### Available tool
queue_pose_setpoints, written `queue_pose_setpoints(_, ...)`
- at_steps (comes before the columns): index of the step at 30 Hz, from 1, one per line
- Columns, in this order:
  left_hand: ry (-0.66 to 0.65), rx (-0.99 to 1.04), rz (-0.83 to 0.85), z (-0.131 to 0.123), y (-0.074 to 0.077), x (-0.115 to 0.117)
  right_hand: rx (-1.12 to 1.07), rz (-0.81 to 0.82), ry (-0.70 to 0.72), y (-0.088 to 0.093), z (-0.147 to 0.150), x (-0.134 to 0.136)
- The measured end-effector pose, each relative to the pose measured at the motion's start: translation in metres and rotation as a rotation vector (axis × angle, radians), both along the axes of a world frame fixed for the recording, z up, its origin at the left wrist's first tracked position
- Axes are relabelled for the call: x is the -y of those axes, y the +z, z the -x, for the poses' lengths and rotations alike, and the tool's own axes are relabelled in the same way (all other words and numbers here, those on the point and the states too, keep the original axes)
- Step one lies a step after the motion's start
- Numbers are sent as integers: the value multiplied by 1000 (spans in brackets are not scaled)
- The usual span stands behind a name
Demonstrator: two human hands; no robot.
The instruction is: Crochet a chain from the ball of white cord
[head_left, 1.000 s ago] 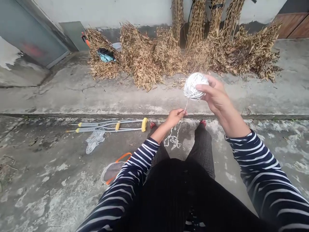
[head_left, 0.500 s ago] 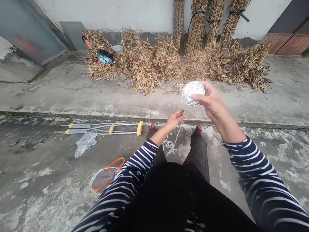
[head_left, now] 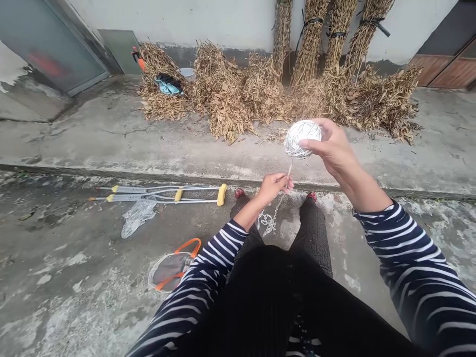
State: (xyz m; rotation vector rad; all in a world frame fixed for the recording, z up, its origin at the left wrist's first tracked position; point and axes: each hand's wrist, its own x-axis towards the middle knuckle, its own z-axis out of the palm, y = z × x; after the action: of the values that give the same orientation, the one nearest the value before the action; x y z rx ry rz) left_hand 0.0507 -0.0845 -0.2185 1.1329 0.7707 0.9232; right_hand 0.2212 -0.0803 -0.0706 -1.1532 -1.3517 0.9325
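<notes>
A round ball of white string [head_left: 300,138] is gripped in my right hand [head_left: 332,148], thumb on its near face and fingers behind it. From the underside of the ball a strand [head_left: 290,167] runs down to my left hand [head_left: 275,187], which pinches it between thumb and fingers. Below that hand the string drops on, and a loose tangle of it [head_left: 267,223] lies on the ground between my feet.
Crutches [head_left: 163,194] lie on the ground at left, touching a clear plastic bag [head_left: 138,218]. Nearer me is a grey bag with orange handles [head_left: 171,271]. A low concrete step [head_left: 167,148] runs across, bearing dry stalk bundles [head_left: 226,99] along the wall.
The view has shifted slightly, so the surroundings sit a little further right. My left fingers have closed more tightly on the strand, and the ball has turned a little in my right hand.
</notes>
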Motion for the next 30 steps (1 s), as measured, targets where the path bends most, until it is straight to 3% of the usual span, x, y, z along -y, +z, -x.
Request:
queue_pose_setpoints(4, -172, -31, 89, 17, -11, 19, 133, -82, -85, -5, -5, -16)
queue_pose_setpoints(8, -360, -44, 85, 30, 2, 32, 327, -205, -183, -26, -13, -36)
queue_pose_setpoints(13, -375, 41, 136, 37, 21, 28, 390, -242, -229, -56, -19, -48)
queue_pose_setpoints(19, -315, 149, 247, 38, 23, 25, 391, -368, -223, -57, -24, -44)
queue_pose_setpoints(24, -264, 169, 168, 42, 51, 6, 447, -185, -78, -91, -20, -27)
queue_pose_setpoints(27, -265, 124, 91, 44, 64, -18, 311, 23, 22, -116, -15, -13)
queue_pose_setpoints(30, -251, -21, 21, 44, 72, -46, 109, 205, 127, -125, -13, 0)
